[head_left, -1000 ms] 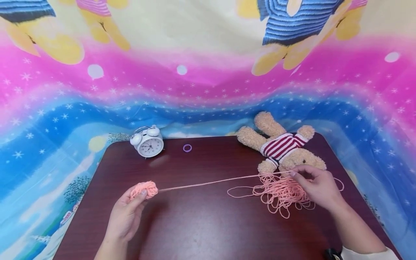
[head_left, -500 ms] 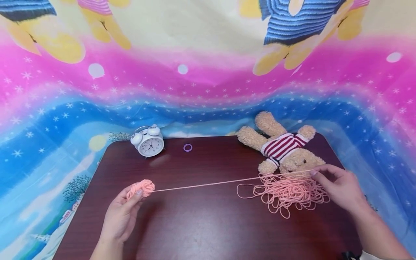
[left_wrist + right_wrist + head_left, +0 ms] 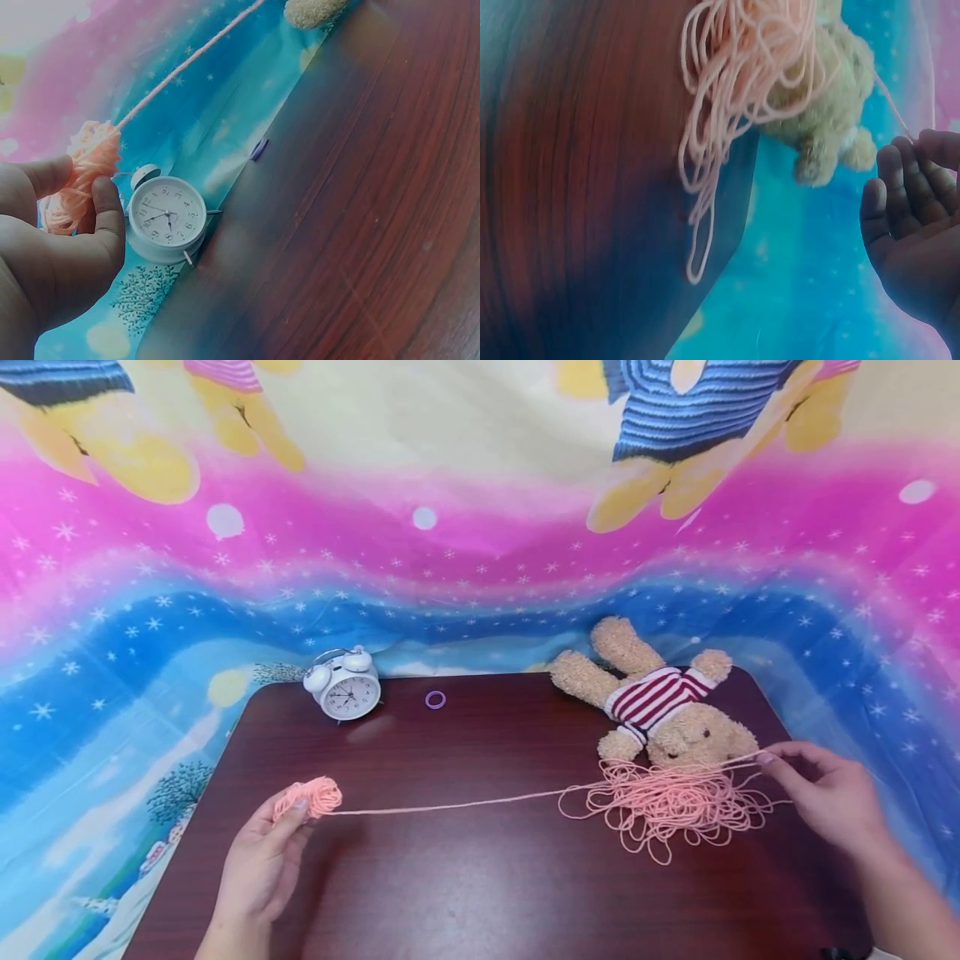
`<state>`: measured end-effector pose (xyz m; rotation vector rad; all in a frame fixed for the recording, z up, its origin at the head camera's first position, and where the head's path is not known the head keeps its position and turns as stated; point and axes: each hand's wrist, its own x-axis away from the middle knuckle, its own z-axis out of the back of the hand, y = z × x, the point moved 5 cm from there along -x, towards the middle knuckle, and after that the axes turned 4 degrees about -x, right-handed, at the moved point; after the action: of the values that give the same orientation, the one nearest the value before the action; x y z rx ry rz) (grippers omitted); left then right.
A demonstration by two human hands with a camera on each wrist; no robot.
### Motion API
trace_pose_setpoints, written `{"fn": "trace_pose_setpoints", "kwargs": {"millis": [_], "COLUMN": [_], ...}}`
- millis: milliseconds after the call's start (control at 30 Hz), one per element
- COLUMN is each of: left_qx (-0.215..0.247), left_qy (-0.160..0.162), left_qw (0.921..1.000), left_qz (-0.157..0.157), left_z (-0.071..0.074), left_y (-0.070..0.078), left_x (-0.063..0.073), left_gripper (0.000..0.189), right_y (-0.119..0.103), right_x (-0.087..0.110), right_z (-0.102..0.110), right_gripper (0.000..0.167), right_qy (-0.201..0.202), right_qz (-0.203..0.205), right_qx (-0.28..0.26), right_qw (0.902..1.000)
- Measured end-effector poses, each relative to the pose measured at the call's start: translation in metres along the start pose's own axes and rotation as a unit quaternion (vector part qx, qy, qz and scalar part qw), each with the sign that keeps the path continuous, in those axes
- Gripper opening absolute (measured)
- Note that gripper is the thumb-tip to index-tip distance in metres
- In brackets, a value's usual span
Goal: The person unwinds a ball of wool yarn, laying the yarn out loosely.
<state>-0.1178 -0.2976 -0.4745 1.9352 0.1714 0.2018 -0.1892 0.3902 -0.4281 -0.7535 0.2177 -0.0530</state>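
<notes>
My left hand (image 3: 262, 860) grips a small wound ball of peach yarn (image 3: 318, 795) between thumb and fingers; the left wrist view shows the ball (image 3: 94, 154) pinched there. From it a strand of yarn (image 3: 457, 805) runs rightward across the table to a loose, tangled yarn heap (image 3: 675, 810). At the right, my right hand (image 3: 832, 793) pinches a strand between thumb and forefinger just beyond the heap. In the right wrist view that hand (image 3: 922, 210) has its other fingers loosely bent, and the heap's loops (image 3: 735, 67) spread over the table.
Behind the heap lies a teddy bear (image 3: 652, 702) in a red-striped sweater, its head touching the yarn. A white alarm clock (image 3: 348, 689) stands at the back left of the dark wooden table (image 3: 450, 893). Near it lies a purple ring (image 3: 435, 699). Patterned cloth (image 3: 465, 635) surrounds the table.
My right hand has moved rightward with the pinched strand. My left hand has shifted left and slightly down with the yarn ball. The strand between the ball and the heap now hangs lower.
</notes>
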Motion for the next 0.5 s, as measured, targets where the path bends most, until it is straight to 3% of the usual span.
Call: {"fn": "trace_pose_setpoints", "kwargs": {"millis": [167, 367, 500], "left_qx": [-0.012, 0.003, 0.017], "left_qy": [0.007, 0.003, -0.002], "left_qw": [0.9999, 1.0000, 0.9998], "left_qz": [-0.001, -0.006, -0.013], "left_z": [0.005, 0.010, 0.015], "left_y": [0.002, 0.004, 0.008], "left_x": [0.001, 0.001, 0.000], "left_gripper": [0.020, 0.020, 0.022], "right_y": [0.015, 0.036, 0.046], "right_x": [0.000, 0.002, 0.001], "right_z": [0.013, 0.022, 0.025], "right_gripper": [0.016, 0.014, 0.017], "right_qy": [0.012, 0.002, -0.001], "right_qz": [-0.030, -0.093, -0.094], "right_qx": [-0.004, -0.081, -0.060], "right_qw": [0.9995, 0.9923, 0.9937]}}
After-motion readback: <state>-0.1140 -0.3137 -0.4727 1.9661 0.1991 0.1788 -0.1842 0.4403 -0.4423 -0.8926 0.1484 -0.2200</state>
